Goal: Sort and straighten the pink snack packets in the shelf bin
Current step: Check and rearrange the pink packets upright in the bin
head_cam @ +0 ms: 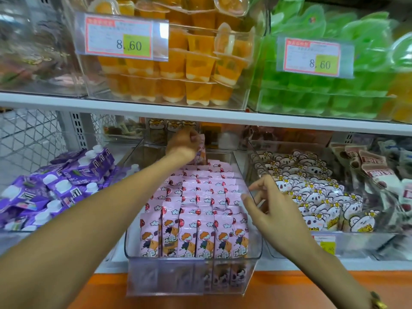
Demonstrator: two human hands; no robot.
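Near, bottom centre of frame: clear bin (194,275) pulled out past the shelf edge over the orange ledge; risk: a sideways shove and it slides or tips, since its front overhangs; front row of pink packets (194,237) stands upright and tidy, rows behind packed tight, so a knock at the back could domino them forward.

Centre right: right hand (274,210) hovers at the bin's right wall, fingers loosely spread, nothing in it; cannot tell if fingertips touch the wall; risk: it catches the rim or bumps the white bear packets (316,197) next door.

Far, centre of frame under the upper shelf: left hand (185,143) reaches over the rows to the back of the bin, fingers curled round one pink packet (201,150), lifted clear above the stack; packet sits right of the palm, mostly hidden, so grip depth is unclear; risk: thin hold slips and it drops crooked onto the rows, or the forearm drags across packet tops and knocks them over; tight headroom under the shelf adds to that.
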